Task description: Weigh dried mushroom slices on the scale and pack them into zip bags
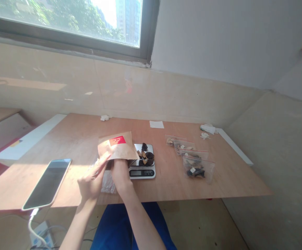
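Note:
My right hand (pixel 120 173) reaches into the mouth of a brown paper bag (pixel 118 146) with a red label; its fingers are hidden inside. My left hand (pixel 92 180) holds the bag's near left edge with its fingers pinched on the paper. The bag is lifted just left of a small digital scale (pixel 143 169), which carries dark and tan dried pieces (pixel 146 156). Under my hands lies a clear plastic bag (pixel 107 184).
Three filled clear zip bags (pixel 198 168) lie in a row right of the scale. A smartphone (pixel 48 182) with a white cable lies at the table's left front edge. A white paper slip (pixel 156 124) and crumpled white bits (pixel 208 129) sit near the far edge.

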